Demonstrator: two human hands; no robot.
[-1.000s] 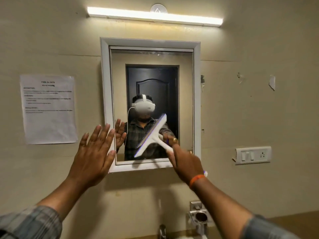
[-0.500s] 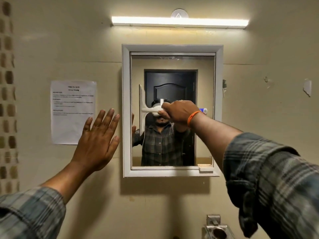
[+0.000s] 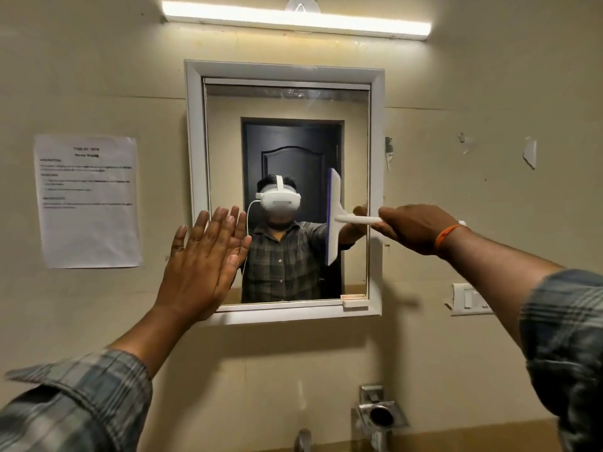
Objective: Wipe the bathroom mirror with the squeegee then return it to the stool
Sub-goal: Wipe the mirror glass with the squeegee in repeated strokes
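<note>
Head: squeegee (image 3: 333,216) near mirror's (image 3: 228,151) right edge.

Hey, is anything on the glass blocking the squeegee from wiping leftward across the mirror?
Nothing visible lies on the glass left of the squeegee, held in the right hand. The open left hand overlaps the mirror's lower-left edge; whether it touches the glass is unclear.

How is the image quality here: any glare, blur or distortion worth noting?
Head view: the tube light blows out white; the notice text is too soft to read; straight edges of the mirror frame bow, wide-angle; the squeegee and both hands stay reasonably sharp.
</note>
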